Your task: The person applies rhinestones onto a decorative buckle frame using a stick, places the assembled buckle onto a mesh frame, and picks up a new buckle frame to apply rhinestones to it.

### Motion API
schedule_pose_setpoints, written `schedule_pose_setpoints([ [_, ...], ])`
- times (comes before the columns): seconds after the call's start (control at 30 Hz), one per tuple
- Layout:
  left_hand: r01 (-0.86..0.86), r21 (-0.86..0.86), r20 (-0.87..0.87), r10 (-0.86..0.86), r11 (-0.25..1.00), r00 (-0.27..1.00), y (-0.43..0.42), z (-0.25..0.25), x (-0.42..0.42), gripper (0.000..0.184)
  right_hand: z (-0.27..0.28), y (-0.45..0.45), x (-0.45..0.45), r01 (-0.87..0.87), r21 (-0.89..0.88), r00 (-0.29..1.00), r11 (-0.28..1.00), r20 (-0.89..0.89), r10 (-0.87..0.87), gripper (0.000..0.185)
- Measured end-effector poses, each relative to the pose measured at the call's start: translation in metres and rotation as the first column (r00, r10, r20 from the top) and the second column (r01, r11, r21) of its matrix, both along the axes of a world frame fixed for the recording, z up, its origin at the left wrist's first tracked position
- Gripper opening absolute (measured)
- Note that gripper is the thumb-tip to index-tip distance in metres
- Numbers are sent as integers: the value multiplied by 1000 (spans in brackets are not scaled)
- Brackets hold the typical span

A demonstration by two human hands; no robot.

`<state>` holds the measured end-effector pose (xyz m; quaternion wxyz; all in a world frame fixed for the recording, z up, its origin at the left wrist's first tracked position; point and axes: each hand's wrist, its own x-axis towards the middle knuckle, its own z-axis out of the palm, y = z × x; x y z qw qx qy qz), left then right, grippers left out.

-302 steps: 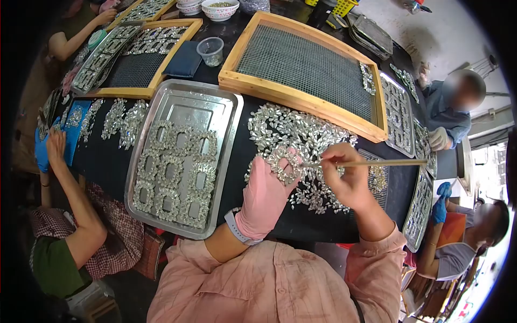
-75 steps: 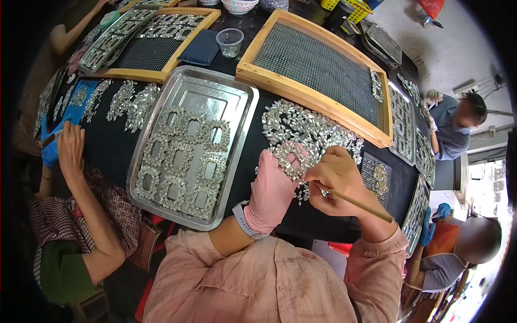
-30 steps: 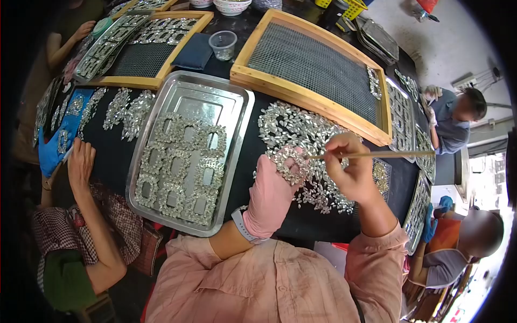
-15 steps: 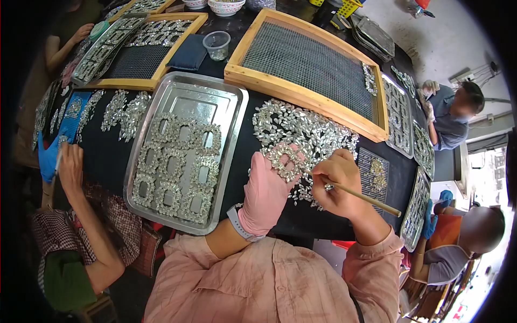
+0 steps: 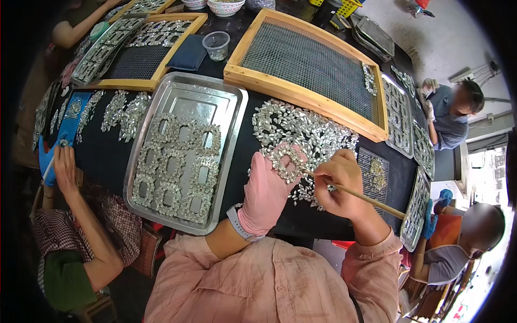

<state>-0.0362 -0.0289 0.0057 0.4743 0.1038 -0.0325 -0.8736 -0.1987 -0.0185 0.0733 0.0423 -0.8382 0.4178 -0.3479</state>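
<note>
A pink glove covers my left hand [image 5: 267,185], which holds a rhinestone-covered ring-shaped piece [image 5: 286,163] up with its fingers. My bare right hand [image 5: 340,185] grips a thin wooden stick [image 5: 371,201], its tip at the right edge of that piece. Beneath and beyond both hands lies a spread of loose clear rhinestones [image 5: 307,126]. To the left, a metal tray [image 5: 186,92] carries several rhinestone frames [image 5: 172,164]. A grooved grey plate [image 5: 366,161] with small golden stones [image 5: 377,175] is right of my right hand.
Behind the stones stands a wooden-framed mesh screen [image 5: 307,59]. A clear plastic cup [image 5: 216,46] and a dark folded cloth [image 5: 187,52] sit back left. Co-workers sit at left and right; one blue-gloved hand [image 5: 47,161] is at the left. More trays [image 5: 414,212] line the right edge.
My right hand and stick have shifted slightly, the stick's back end swinging a little right and down. My left hand stays in place. At far left, a co-worker's arm has moved up.
</note>
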Motion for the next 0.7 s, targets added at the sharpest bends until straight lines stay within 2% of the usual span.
schedule_pose_setpoints([
  [0.13,15,-18,-4,-15,1000,1000,1,1,0,54,-1,2,-2,3,-10,999,1000,33,-3,30],
  [0.33,31,-1,33,-31,1000,999,1,1,-1,67,2,6,-4,31,0,987,1000,156,-30,27],
  [0.37,49,-46,38,-47,998,998,0,1,-1,66,2,7,-4,41,4,983,999,179,-41,26],
  [0.43,86,-136,50,-80,987,996,0,2,0,66,-1,6,-5,64,74,971,995,225,-79,23],
  [0.53,117,-42,50,-115,992,992,1,7,0,68,-10,7,-4,118,158,939,980,303,-162,20],
  [0.7,157,-66,58,-153,985,987,0,1,0,68,-12,13,-9,129,247,898,960,382,-219,18],
])
